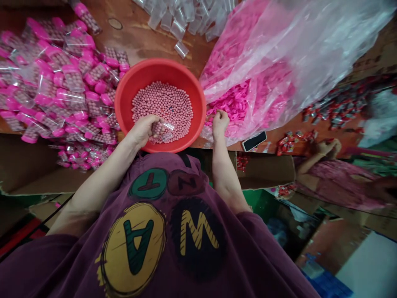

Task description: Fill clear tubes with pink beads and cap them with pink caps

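Note:
My left hand [145, 128] is closed around a small clear plastic cup [167, 126] with pink beads in it, tilted low over the near side of a red bowl [161, 64]. A wide heap of round pink beads [163, 99] covers the bowl's bottom. My right hand [221, 121] is at the bowl's right, at the edge of a heap of bright pink plastic caps [235, 101]. Its fingers are curled, with the tips turned toward the caps; what they hold, if anything, is hidden.
Bead-filled cups with pink caps [72, 78] are piled at left. Clear cups [180, 25] lie at the back. A plastic bag [297, 54] surrounds the caps. A phone [254, 141] rests on the table edge. Another person's hands [328, 147] are at far right, near small red pieces [288, 142].

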### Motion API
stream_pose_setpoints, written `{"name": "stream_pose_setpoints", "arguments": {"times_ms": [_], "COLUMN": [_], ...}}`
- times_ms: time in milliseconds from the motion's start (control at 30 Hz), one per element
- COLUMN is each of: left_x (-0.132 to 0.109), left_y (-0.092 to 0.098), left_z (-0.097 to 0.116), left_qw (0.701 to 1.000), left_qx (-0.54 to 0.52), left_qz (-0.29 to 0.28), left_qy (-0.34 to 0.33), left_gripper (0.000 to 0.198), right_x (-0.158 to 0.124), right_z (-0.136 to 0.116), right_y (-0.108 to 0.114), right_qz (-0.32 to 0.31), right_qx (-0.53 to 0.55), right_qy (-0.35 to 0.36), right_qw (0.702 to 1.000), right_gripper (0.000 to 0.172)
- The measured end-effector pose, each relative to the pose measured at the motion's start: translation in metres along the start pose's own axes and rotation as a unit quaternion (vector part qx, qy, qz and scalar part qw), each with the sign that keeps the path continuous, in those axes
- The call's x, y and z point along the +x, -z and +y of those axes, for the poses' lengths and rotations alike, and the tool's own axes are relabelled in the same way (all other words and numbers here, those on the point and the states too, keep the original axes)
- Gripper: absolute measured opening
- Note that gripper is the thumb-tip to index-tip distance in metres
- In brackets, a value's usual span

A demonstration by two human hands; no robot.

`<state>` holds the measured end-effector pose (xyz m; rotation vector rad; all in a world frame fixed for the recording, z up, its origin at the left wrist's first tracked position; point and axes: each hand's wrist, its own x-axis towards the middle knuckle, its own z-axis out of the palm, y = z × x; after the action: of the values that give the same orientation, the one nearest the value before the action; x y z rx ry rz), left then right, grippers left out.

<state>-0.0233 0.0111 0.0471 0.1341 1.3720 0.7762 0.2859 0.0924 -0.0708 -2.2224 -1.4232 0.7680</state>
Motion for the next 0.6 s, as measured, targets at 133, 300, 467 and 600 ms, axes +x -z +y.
{"name": "stream_pose_setpoints", "arguments": {"times_ms": [133,300,467,600], "left_x": [-0.005,-0.007,0.001,0.013], "left_y": [-0.009,-0.012,-0.013,-0.015], "left_z": [0.000,-0.001,-0.005,-0.009], "left_qw": [1.000,0.998,0.990,0.979], "left_qx": [0.006,-0.016,-0.029,-0.020], "left_qz": [-0.006,-0.050,-0.121,-0.170], "left_qy": [-0.009,-0.018,-0.063,-0.112], "left_gripper": [0.010,0.021,0.038,0.039], "right_x": [0.000,-0.005,-0.009,-0.040], "right_z": [-0.026,-0.031,-0.030,-0.058], "right_y": [-0.012,-0.006,0.031,0.039], "right_qz": [-0.066,-0.094,-0.038,-0.098], "right_qx": [-0.214,-0.359,-0.227,0.049], "right_qy": [0.044,0.074,0.148,0.263], "right_qw": [0.974,0.926,0.962,0.959], "right_gripper": [0.046,0.048,0.036,0.049]}}
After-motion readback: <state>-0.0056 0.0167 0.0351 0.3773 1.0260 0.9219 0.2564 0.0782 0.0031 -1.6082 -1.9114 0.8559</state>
